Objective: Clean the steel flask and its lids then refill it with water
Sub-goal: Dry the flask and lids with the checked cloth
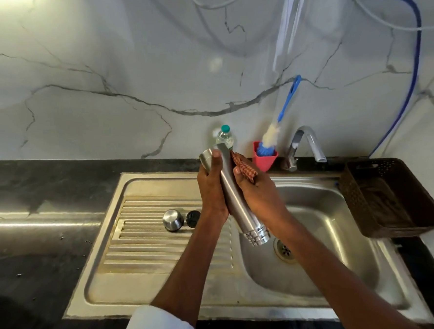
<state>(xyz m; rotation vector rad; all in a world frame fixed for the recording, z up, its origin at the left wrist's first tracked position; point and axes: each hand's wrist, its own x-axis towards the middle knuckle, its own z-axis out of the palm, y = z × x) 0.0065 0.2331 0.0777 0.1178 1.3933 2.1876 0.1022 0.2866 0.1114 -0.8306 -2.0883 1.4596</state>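
My left hand curls around the upper body of the steel flask, steadying it. My right hand wraps the flask from the other side with a red checked cloth pinched against the steel, which I judge to be for wiping the outside. I hold the flask tilted over the edge of the sink basin, ringed end towards me and lowest, probably so drips fall into the basin rather than on the worktop.

The steel cap and the small black inner lid sit side by side on the ribbed drainboard, just left of my left wrist, set there, I think, to drain and stay within reach.

Behind the flask stands a clear water bottle with a green cap, likely the refill supply. Next to it a pink holder keeps a blue-handled bottle brush upright beside the tap. A brown basket rests to the right of the basin.
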